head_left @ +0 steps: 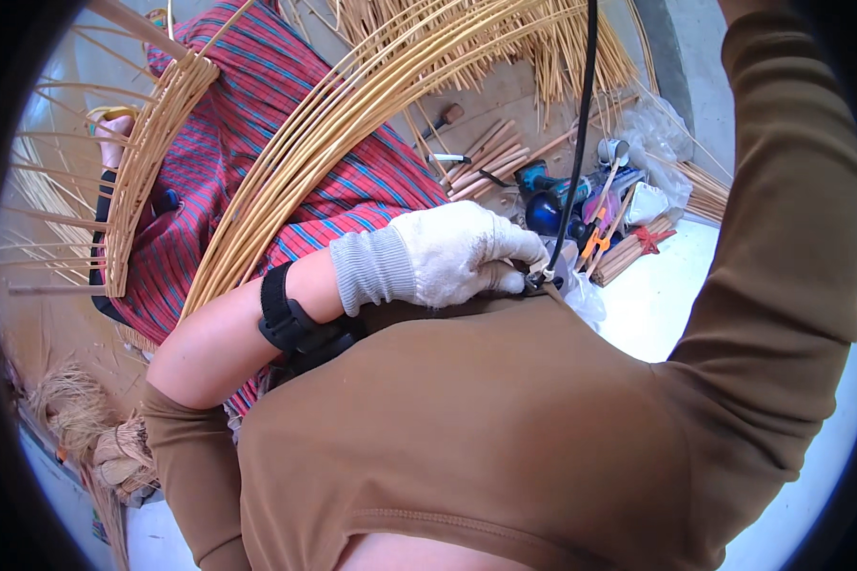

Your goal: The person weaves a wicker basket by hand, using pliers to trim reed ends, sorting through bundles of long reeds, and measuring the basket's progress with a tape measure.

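My left hand (462, 252) wears a white knitted glove with a grey cuff and is bent across my chest. Its thumb and fingers pinch a small dark clip (537, 280) at the lower end of a black cord (581, 133), against my brown shirt. The cord runs up out of the picture. Past the top right edge reaches my right arm (790, 190) in its brown sleeve; only a bit of wrist shows, and the hand is out of sight. A bundle of long bent canes (305, 133) lies across the red and blue striped cloth (243, 105) over my lap.
A partly woven cane frame (152, 162) with stakes sticking out stands at the left. Loose canes (581, 48) spread at the far side. Cut sticks (490, 157), a teal power tool (538, 178), orange-handled scissors (597, 240) and a plastic bag (662, 128) lie right. Fibre bundles (119, 447) sit lower left.
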A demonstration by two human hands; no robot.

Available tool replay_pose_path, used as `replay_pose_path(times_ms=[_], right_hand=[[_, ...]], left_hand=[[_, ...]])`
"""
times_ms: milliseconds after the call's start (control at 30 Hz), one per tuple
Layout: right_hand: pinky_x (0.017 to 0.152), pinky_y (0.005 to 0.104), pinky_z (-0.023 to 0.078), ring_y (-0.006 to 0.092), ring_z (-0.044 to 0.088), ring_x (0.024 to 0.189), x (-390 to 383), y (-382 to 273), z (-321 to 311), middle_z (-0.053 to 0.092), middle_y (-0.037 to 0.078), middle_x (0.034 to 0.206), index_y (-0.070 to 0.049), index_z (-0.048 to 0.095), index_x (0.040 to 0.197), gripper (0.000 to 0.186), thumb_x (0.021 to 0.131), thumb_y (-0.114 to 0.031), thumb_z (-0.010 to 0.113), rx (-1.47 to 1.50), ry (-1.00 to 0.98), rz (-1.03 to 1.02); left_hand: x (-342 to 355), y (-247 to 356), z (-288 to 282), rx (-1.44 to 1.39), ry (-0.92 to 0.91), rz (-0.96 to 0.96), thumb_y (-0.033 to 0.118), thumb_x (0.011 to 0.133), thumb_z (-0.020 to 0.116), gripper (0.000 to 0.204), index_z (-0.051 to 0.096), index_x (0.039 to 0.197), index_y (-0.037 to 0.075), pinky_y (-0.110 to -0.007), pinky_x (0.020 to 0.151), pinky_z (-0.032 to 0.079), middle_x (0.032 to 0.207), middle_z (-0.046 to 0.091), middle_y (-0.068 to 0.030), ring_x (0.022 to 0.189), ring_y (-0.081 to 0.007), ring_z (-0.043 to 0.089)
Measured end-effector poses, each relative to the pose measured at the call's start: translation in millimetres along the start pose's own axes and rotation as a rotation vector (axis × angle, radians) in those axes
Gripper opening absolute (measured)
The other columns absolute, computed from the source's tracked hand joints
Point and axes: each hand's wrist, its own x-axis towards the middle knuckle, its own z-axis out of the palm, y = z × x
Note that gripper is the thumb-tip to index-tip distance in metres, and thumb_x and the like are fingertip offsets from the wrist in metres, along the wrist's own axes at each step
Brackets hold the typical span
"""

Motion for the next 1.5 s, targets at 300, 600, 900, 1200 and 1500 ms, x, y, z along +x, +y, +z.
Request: replay_pose_path(times_ms=[300, 600, 900, 1200, 1500], right_hand=[[0.068, 0.0241, 0.054, 0.0121, 0.067, 0.077, -2, -2, 7, 0.072, 0.005, 0.092, -0.004, 0.072, 0.111, 0.020, 0.099, -0.019, 0.065, 0.015, -0.002, 0.012], [0.067, 0.0229, 0.053, 0.0112, 0.066, 0.076, -5, -4, 12, 0.071, 0.004, 0.091, -0.004, 0.072, 0.111, 0.019, 0.100, -0.018, 0.065, 0.032, -0.005, 0.016], [0.065, 0.0217, 0.052, 0.0104, 0.065, 0.076, -7, -7, 8, 0.070, 0.004, 0.091, -0.005, 0.071, 0.110, 0.017, 0.101, -0.017, 0.064, 0.026, -0.018, 0.027], [0.064, 0.0205, 0.051, 0.0095, 0.063, 0.075, -61, -12, -140, 0.069, 0.003, 0.091, -0.005, 0.071, 0.110, 0.016, 0.102, -0.016, 0.064, -0.458, 0.398, 0.326], [0.062, 0.0193, 0.050, 0.0087, 0.062, 0.075, -79, 71, -375, 0.068, 0.002, 0.091, -0.005, 0.070, 0.110, 0.014, 0.103, -0.015, 0.063, -0.211, 1.132, 0.214]], left_hand=[[-3, 6, -4, 0.012, 0.024, 0.030, 0.000, 0.095, 0.067, 0.028, 0.066, 0.123, 0.001, -0.035, 0.085, 0.057, 0.099, 0.075, -0.0141, 0.095, -0.0248, 0.074], [-4, -10, 6, -0.113, 0.104, 0.108, 0.004, 0.095, 0.071, 0.034, 0.063, 0.128, 0.001, -0.035, 0.086, 0.057, 0.105, 0.074, -0.0149, 0.097, -0.0247, 0.073], [1, 3, 5, 0.068, 0.098, 0.132, 0.013, 0.092, 0.077, 0.027, 0.068, 0.116, 0.002, -0.038, 0.077, 0.057, 0.096, 0.072, -0.0159, 0.086, -0.0302, 0.072], [4, 9, -1, 0.086, 0.109, 0.129, 0.012, 0.090, 0.076, 0.025, 0.069, 0.112, 0.004, -0.039, 0.071, 0.056, 0.087, 0.070, -0.0182, 0.080, -0.0351, 0.070], [18, -5, 14, 0.317, -0.169, 0.050, 0.020, 0.089, 0.066, 0.027, 0.070, 0.115, 0.013, -0.047, 0.080, 0.055, 0.101, 0.072, -0.0176, 0.095, -0.0393, 0.068]])
